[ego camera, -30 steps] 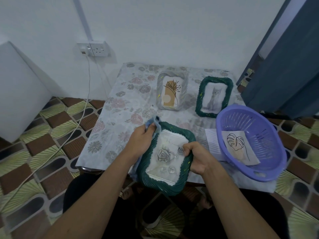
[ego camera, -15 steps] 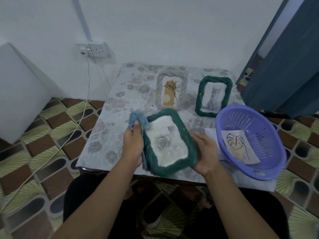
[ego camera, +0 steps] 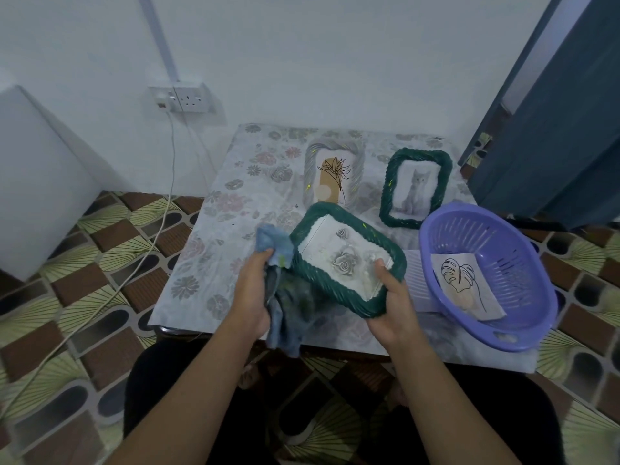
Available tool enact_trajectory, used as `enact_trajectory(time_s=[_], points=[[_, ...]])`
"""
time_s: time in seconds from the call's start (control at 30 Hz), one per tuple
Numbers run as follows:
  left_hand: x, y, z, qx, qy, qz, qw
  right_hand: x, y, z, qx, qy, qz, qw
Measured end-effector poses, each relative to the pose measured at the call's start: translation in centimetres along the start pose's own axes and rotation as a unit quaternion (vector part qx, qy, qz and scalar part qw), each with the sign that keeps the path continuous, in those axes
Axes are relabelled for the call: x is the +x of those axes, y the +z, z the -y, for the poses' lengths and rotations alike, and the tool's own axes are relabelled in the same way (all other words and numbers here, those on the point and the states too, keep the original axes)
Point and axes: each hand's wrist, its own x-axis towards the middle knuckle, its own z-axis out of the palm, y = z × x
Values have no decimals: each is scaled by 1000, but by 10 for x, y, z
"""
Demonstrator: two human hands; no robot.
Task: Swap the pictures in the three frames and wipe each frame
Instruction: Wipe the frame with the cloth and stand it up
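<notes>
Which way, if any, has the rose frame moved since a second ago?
Yes: the rose frame has moved forward, toward the grey frame and purple basket.

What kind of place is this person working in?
Probably a room in a home: a small table with a floral cover, patterned floor tiles, and a wall socket with a cable plugged in.

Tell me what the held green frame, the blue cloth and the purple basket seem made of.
Green frame: twisted, rope-like ridges with slight sheen suggest moulded plastic or resin, possibly wound cord. Blue cloth: soft matte fabric; it bunches and hangs in folds. Purple basket: glossy moulded plastic, with even slots in its wall.
</notes>
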Motion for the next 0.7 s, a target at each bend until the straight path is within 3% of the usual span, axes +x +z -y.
enact_trajectory(time_s=[0.1, 0.2, 0.33, 0.4, 0.47, 0.6, 0.7], points=[[-1, -5, -10, -5, 59, 28, 998, 2, -2, 5, -23, -16, 5, 1000], [2, -4, -12, 100, 127, 35, 986, 3, 0, 6, -40, -38, 5, 998], [6, 2, -10, 381, 214, 48, 898, 3, 4, 6, -78, -39, 10, 996], [6, 2, -6, 455, 259, 9, 852, 2, 6, 8, -89, -44, 16, 995], [7, 4, -2, 474, 283, -64, 832, 0, 7, 7, -98, -52, 23, 994], [7, 10, -6, 481, 257, -127, 829, -7, 7, 1, -91, -55, 28, 994], [10, 6, -3, 438, 245, -61, 863, -5, 3, 3, -87, -51, 19, 995]])
